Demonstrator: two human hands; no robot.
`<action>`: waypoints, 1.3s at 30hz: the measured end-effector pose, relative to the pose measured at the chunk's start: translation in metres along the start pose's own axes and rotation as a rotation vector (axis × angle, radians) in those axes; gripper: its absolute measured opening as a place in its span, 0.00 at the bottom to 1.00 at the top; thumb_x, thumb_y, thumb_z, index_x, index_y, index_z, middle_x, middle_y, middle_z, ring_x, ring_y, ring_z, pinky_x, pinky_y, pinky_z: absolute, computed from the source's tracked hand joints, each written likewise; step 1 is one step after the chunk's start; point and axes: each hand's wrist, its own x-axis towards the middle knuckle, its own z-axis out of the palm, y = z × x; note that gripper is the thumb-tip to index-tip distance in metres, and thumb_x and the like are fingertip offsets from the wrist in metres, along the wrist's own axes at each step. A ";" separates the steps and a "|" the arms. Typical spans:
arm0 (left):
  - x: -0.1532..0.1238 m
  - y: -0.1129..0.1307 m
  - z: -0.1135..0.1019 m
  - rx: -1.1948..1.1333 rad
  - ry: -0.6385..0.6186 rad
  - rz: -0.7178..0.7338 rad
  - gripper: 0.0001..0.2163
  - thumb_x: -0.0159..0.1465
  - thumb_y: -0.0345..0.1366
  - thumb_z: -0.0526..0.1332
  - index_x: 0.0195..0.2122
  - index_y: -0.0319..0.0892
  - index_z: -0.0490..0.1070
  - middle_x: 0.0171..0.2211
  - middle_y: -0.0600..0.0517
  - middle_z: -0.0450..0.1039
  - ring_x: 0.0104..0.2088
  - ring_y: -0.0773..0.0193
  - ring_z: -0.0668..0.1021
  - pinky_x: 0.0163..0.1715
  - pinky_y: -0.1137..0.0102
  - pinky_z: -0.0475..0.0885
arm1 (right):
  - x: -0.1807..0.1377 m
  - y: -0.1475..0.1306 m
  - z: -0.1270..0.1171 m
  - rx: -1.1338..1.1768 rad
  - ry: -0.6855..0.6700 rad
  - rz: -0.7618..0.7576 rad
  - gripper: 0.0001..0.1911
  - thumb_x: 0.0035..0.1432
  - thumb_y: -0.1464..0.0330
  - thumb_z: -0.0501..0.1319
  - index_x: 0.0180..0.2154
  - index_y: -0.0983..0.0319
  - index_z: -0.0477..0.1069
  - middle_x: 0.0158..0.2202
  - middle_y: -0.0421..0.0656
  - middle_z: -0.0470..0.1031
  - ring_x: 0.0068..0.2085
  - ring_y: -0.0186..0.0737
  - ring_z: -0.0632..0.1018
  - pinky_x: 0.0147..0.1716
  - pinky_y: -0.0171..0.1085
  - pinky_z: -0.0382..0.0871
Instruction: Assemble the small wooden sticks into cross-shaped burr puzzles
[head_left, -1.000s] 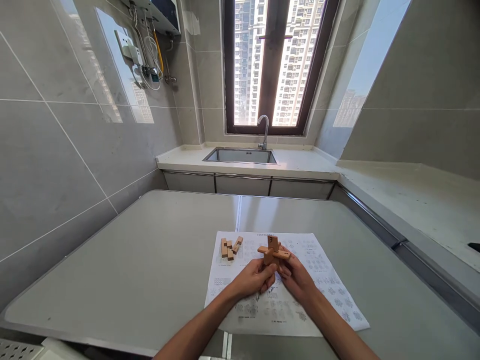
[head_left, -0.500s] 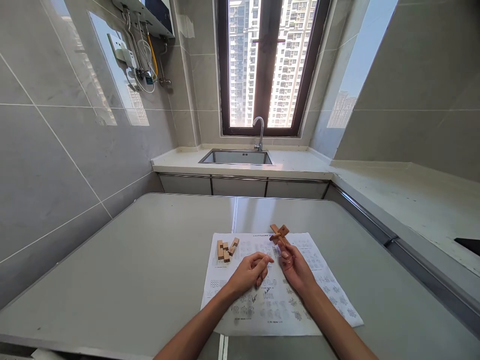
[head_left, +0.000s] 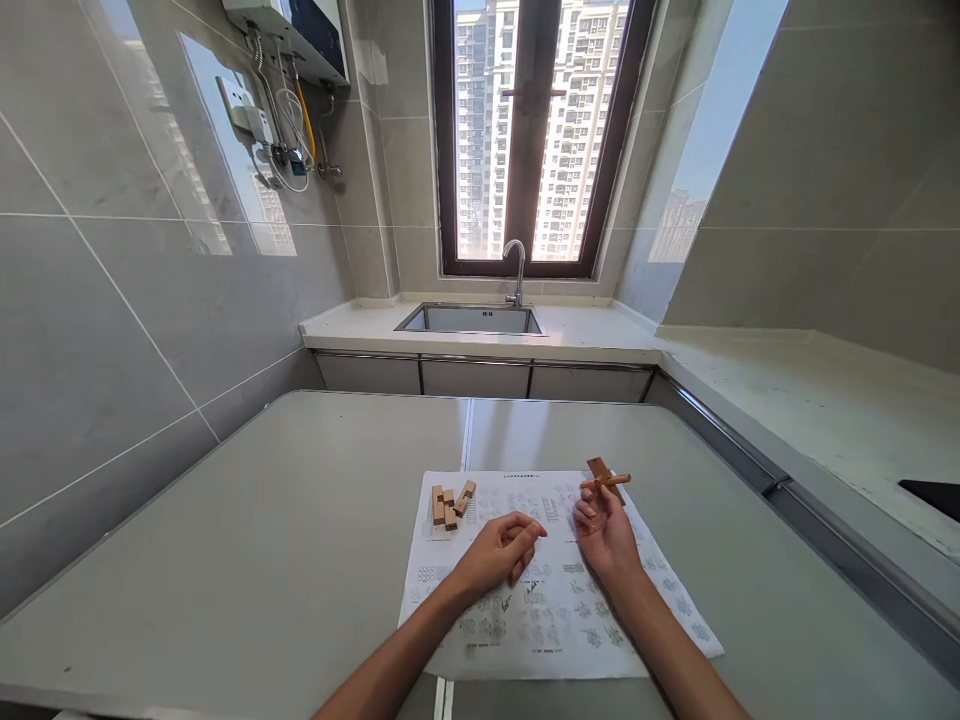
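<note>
My right hand (head_left: 604, 535) is closed on crossed wooden puzzle pieces (head_left: 606, 478), pinching them at their near end. They are reddish-brown: a flat strip with another piece lying across it, held above the top right part of a printed sheet (head_left: 551, 650). My left hand (head_left: 501, 548) rests over the middle of the sheet, fingers curled together and thumb against them, with nothing visible in it. Beyond it, on the sheet's upper left, lie several light wooden notched blocks (head_left: 450, 510) close together. The sheet bears small printed diagrams and some handwritten ticks.
The sheet lies on a large pale table (head_left: 225, 560) with a seam down its middle. Behind it are a white counter (head_left: 585, 325), a sink (head_left: 469, 320) and a tap (head_left: 516, 270) under a window. Another counter (head_left: 817, 400) runs along the right; a tiled wall stands on the left.
My right hand has moved a little to the right with the crossed wooden pieces and turned them, so the crosspiece now shows edge-on. My left hand has stayed nearly in place.
</note>
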 end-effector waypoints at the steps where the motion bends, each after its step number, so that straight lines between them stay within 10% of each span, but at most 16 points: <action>1: 0.000 0.000 0.000 0.009 -0.002 0.004 0.22 0.67 0.55 0.61 0.42 0.37 0.73 0.21 0.60 0.64 0.16 0.74 0.64 0.18 0.75 0.59 | -0.002 0.002 0.003 -0.009 0.017 0.001 0.10 0.57 0.62 0.68 0.34 0.57 0.68 0.25 0.33 0.69 0.19 0.28 0.64 0.15 0.30 0.62; 7: 0.000 0.004 0.001 0.032 -0.004 0.000 0.22 0.66 0.57 0.61 0.41 0.38 0.73 0.20 0.61 0.63 0.16 0.73 0.64 0.18 0.75 0.59 | -0.026 0.016 0.032 -0.307 -0.131 0.073 0.12 0.58 0.58 0.68 0.34 0.58 0.72 0.27 0.37 0.72 0.22 0.32 0.66 0.21 0.34 0.62; 17: 0.001 -0.002 0.000 0.014 0.040 -0.012 0.23 0.64 0.59 0.63 0.33 0.41 0.66 0.18 0.62 0.63 0.15 0.73 0.64 0.18 0.75 0.59 | -0.045 0.029 0.037 -1.165 -0.380 -0.275 0.21 0.67 0.51 0.56 0.29 0.58 0.71 0.24 0.39 0.73 0.27 0.42 0.70 0.29 0.38 0.61; 39: 0.003 -0.006 -0.004 -0.005 0.057 -0.011 0.17 0.64 0.51 0.63 0.32 0.42 0.66 0.18 0.62 0.63 0.15 0.73 0.63 0.17 0.76 0.59 | -0.050 0.027 0.040 -1.244 -0.418 -0.335 0.18 0.69 0.56 0.55 0.30 0.57 0.71 0.27 0.42 0.77 0.29 0.44 0.74 0.32 0.39 0.62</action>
